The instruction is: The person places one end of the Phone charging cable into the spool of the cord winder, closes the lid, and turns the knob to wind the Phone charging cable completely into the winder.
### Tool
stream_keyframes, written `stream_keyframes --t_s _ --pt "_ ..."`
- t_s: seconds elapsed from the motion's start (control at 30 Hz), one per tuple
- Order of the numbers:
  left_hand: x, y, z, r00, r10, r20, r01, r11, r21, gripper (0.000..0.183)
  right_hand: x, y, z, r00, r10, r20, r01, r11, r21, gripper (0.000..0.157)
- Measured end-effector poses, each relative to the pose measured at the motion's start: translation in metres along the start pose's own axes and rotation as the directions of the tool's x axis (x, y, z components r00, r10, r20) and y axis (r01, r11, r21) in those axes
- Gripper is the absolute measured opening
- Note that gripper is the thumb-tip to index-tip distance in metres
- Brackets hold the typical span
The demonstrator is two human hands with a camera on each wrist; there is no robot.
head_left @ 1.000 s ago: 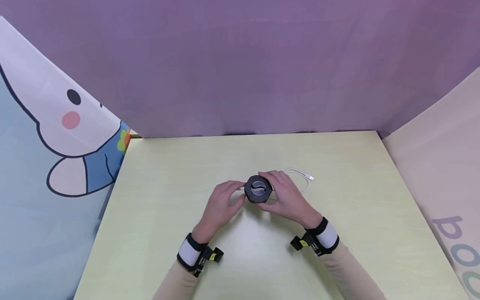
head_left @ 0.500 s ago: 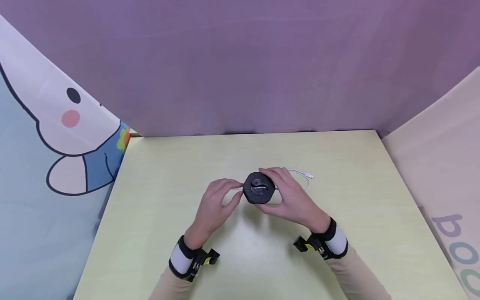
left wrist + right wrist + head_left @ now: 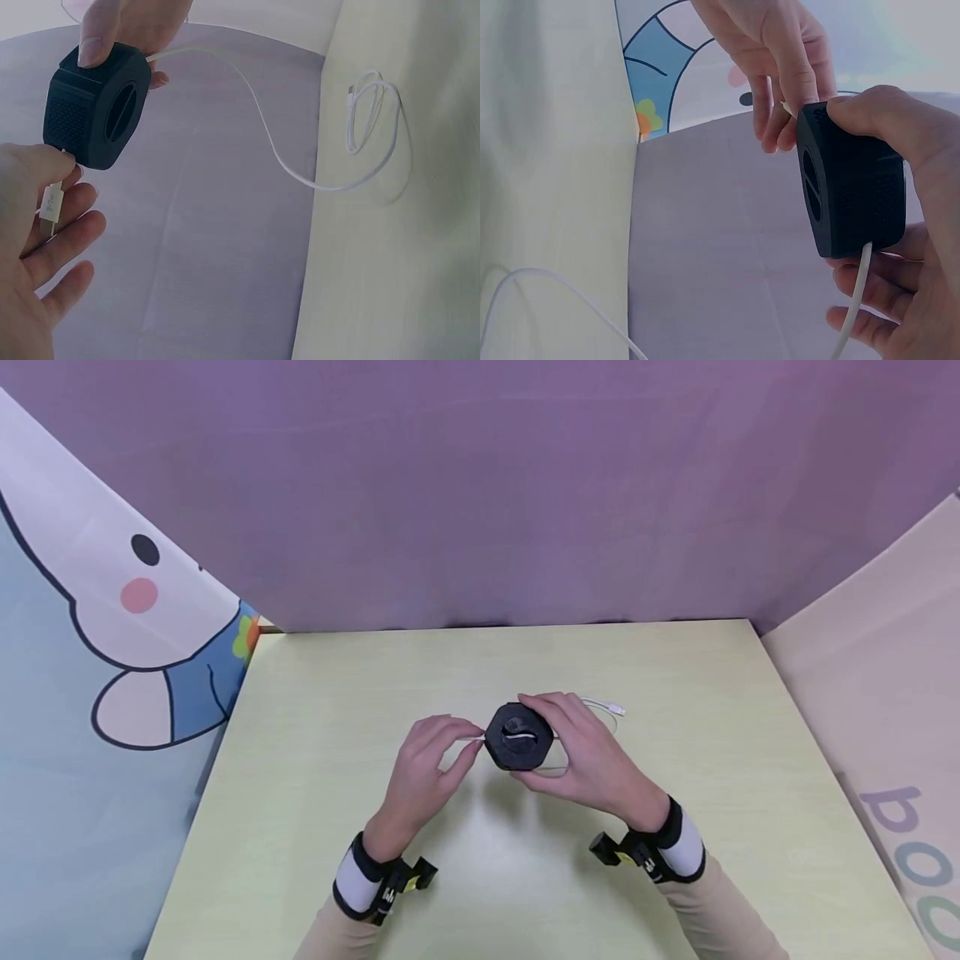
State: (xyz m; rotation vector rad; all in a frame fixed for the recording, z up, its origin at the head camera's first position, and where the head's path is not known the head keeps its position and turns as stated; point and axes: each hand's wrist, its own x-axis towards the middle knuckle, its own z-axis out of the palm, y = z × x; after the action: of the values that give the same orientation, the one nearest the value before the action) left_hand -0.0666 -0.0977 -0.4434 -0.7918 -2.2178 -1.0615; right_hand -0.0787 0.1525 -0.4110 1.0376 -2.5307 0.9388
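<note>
A black hexagonal cable winder [image 3: 519,725] is held above the table, its round hub and curved slot facing up in the head view. My right hand [image 3: 596,760] grips it by its edges, thumb on one side and fingers on the other. At its left side, my left hand [image 3: 423,768] pinches the white cable between thumb and forefinger, right where it leaves the winder. The white connector [image 3: 51,202] on that end hangs past the left fingers. From the opposite side a white USB cable [image 3: 262,116] runs out and droops to the table.
The far cable end with its USB plug [image 3: 617,710] lies in a loose loop on the pale wooden table [image 3: 360,685]. Behind stands a purple cloth wall [image 3: 480,510]. Printed cloth panels, one with a cartoon figure [image 3: 150,635], flank the left and right.
The winder has risen a little toward the head camera, held by my right hand. My left hand has shifted slightly left, still pinching the cable. The USB plug moved barely.
</note>
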Motion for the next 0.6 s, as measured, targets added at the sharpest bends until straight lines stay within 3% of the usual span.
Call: stream_keyframes --t_s 0.27,0.6 --pt "-0.003 -0.0007 0.003 1.0 0.001 -0.022 -0.001 1.0 0.022 0.008 -0.0004 -0.0011 -0.0017 1.0 0.015 0.025 -0.016 0.999 0.05 0.087" --pt "-0.0049 -0.0026 0.002 0.999 -0.019 -0.039 0.022 0.996 0.082 0.009 -0.0003 0.0046 -0.0029 1.0 0.003 0.018 -0.003 0.999 0.041 0.085"
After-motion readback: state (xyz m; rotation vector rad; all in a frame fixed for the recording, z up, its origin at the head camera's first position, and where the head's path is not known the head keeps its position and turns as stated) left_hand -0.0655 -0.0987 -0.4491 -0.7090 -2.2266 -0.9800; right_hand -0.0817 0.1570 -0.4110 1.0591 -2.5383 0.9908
